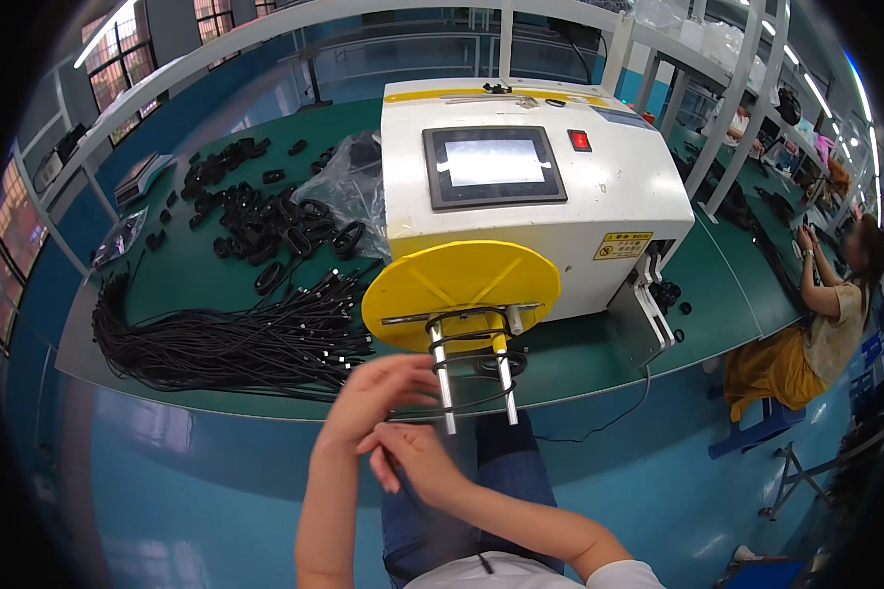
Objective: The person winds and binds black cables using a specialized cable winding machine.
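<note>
A black cable (470,335) is looped in several turns around two metal rods (440,365) that stick out from a round yellow disc (462,280). My left hand (378,388) is beside the left rod, its fingers stretched toward the loops. Below it, close to the left wrist, my right hand (417,461) has its fingers pinched together. The cable's loose length seems to run from the rods to these fingertips, partly hidden by the hands. Behind the disc stands a white machine (580,275) with a lit screen (494,164) and a red switch (580,140).
A long bundle of black cables (236,339) with white ends lies left on the green table (314,118). Beyond it are many coiled black cables (265,216) and a clear plastic bag (349,182). A metal bracket (645,314) projects at the machine's right. A seated person (825,314) works far right.
</note>
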Action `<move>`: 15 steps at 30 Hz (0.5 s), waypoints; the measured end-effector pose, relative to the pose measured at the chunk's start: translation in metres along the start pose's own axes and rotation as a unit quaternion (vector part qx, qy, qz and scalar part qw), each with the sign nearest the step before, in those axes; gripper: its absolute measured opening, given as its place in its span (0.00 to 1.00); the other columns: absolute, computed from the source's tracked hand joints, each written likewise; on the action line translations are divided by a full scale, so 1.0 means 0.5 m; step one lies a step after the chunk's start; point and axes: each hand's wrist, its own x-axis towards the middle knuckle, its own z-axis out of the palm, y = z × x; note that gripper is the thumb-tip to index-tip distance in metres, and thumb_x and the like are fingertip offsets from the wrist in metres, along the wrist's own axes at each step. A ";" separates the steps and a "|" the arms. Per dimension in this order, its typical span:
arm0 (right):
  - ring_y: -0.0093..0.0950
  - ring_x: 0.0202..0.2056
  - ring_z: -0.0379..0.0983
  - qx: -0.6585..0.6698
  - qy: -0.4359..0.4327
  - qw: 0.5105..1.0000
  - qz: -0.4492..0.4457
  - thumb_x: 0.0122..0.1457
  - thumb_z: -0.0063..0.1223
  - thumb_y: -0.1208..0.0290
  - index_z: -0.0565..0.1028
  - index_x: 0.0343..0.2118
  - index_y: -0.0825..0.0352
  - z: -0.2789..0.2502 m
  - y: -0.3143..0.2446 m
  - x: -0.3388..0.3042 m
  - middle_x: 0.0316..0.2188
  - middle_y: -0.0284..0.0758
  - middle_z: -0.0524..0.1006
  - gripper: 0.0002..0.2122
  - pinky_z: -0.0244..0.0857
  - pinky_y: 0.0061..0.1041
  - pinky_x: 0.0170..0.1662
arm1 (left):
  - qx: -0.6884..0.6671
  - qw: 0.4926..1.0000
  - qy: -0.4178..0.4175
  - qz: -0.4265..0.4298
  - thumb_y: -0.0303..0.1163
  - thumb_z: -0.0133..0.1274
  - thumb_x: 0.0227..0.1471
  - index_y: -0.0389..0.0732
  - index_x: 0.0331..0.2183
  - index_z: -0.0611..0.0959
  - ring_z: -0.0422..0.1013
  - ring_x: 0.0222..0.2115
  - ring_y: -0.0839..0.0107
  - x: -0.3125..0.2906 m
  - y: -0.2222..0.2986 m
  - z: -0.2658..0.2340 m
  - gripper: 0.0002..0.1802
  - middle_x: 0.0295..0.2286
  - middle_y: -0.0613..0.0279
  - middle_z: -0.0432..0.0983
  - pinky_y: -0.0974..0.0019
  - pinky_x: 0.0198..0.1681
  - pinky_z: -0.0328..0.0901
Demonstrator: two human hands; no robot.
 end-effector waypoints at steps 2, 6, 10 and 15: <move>0.17 0.14 0.61 -0.050 0.052 0.997 0.008 0.63 0.42 0.65 0.74 0.29 0.71 -0.060 0.001 0.019 0.15 0.30 0.69 0.14 0.54 0.14 0.19 | 0.035 0.999 0.024 0.010 0.23 0.52 0.50 0.34 0.44 0.75 0.73 0.38 0.63 -0.005 0.017 -0.003 0.17 0.35 0.54 0.76 0.62 0.44 0.67; 0.15 0.14 0.61 -0.188 0.192 0.962 -0.049 0.57 0.50 0.64 0.75 0.24 0.70 -0.123 -0.052 0.003 0.13 0.26 0.67 0.13 0.50 0.15 0.17 | 0.485 0.848 -0.047 0.206 0.21 0.55 0.44 0.34 0.35 0.80 0.73 0.34 0.65 -0.036 0.047 0.046 0.11 0.32 0.56 0.77 0.66 0.38 0.67; 0.15 0.15 0.59 -0.230 0.203 0.952 -0.019 0.56 0.52 0.68 0.75 0.24 0.71 -0.160 -0.145 -0.088 0.15 0.26 0.66 0.10 0.52 0.16 0.18 | 0.581 0.770 0.008 0.263 0.20 0.57 0.40 0.34 0.30 0.81 0.74 0.31 0.65 -0.020 0.036 0.056 0.09 0.29 0.55 0.76 0.69 0.35 0.67; 0.18 0.17 0.59 0.095 0.038 0.994 0.042 0.61 0.44 0.70 0.71 0.34 0.70 -0.131 -0.244 -0.194 0.17 0.26 0.63 0.08 0.60 0.22 0.26 | 0.510 0.828 0.055 0.227 0.18 0.54 0.43 0.33 0.31 0.81 0.73 0.27 0.70 -0.017 -0.011 0.066 0.08 0.26 0.57 0.76 0.72 0.31 0.67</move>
